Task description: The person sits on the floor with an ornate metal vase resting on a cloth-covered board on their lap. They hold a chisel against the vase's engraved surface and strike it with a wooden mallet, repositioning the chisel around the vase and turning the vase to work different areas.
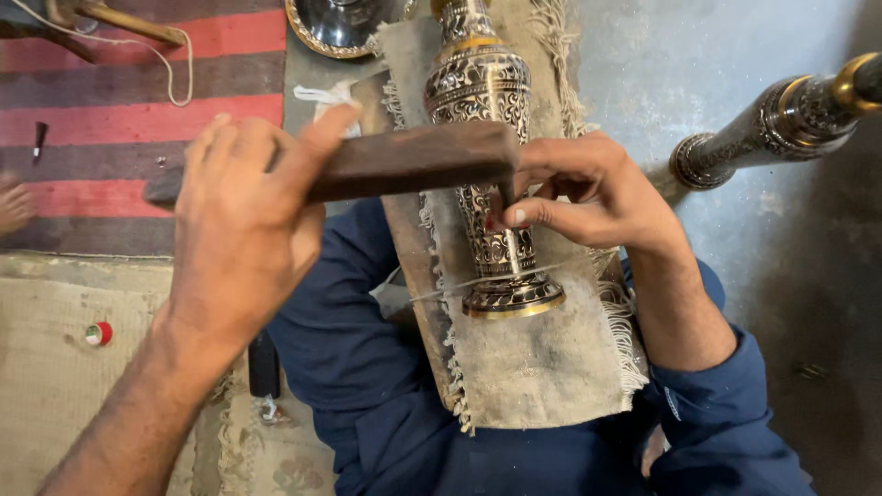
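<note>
Fingers (537,213) of our right hand (588,188) pinch a chisel (506,195) on the vase (482,101) — our left hand (243,220) grips the block (404,161) — hard, heavy metal, best steadied mid-body.

A frayed grey cloth (542,367) lies over a wooden board (413,266) across the person's lap, and an engraved metal vase (487,138) rests on it. On the floor lie a red-striped rug (119,119), a beige mat (46,367) with a small red-and-green spool (98,333), and a second engraved vase (781,124).
</note>
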